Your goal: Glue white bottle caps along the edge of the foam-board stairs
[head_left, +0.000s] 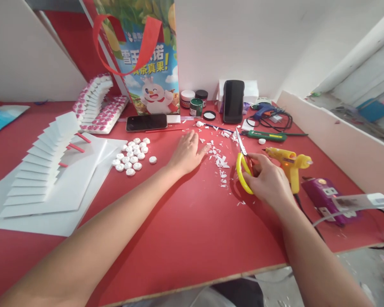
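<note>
Head: scissors point(245, 164) seemingly in right fingers point(259, 164).

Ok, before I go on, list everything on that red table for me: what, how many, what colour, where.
Table: one, red.
Scissors: one, yellow handles, in the right hand.
Glue gun: one, yellow, right of the scissors.
White scraps: many, between the hands.
Round white pieces: about twenty, left of the left hand.
Foam staircase: one, white with red sticks, far left on white sheets.
Phone lying flat: one, black, back centre.
Phone standing: one, black, back.
Paint jars: three, by the bag.
Gift bag: one, colourful, red handles, back.
Purple device: one, right edge.
Left hand: flat on the table, empty.
Right hand: gripping the scissors.
</note>
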The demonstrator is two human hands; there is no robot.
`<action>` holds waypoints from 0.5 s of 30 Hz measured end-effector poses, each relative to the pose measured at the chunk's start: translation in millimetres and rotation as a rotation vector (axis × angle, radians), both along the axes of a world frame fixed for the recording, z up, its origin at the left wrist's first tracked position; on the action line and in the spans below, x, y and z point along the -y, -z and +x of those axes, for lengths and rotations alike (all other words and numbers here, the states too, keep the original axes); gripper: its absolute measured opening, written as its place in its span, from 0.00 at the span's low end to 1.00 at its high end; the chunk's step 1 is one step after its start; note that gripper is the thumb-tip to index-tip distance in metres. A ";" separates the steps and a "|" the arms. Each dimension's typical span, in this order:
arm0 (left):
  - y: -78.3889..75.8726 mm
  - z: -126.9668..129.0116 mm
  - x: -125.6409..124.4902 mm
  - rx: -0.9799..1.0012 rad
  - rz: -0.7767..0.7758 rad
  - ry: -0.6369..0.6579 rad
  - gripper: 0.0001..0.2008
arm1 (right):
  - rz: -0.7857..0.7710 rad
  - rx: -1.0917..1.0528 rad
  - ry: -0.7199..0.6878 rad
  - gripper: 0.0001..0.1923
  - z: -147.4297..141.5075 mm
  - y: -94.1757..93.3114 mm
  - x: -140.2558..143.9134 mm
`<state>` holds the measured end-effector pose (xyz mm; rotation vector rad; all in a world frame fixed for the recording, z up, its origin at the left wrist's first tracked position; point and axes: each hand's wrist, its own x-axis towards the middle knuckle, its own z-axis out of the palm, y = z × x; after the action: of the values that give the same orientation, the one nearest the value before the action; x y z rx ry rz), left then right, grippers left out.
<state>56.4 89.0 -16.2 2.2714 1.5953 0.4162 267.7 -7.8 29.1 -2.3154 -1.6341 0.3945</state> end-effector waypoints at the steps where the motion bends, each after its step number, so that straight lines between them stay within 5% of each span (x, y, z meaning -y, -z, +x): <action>1: 0.0 -0.8 -0.8 0.032 0.012 0.041 0.41 | 0.007 -0.005 -0.001 0.31 0.5 0.6 -0.1; 8: 0.2 0.3 -22.5 -0.055 0.000 -0.085 0.41 | 0.015 0.002 -0.009 0.30 1.3 0.2 0.3; 15: -4.5 8.5 -7.8 0.068 0.092 0.174 0.31 | -0.004 0.032 -0.025 0.30 -0.1 -0.1 -0.5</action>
<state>64.9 96.8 -11.7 2.4124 1.3590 0.5251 267.5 -7.4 29.2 -2.3176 -1.6802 0.3674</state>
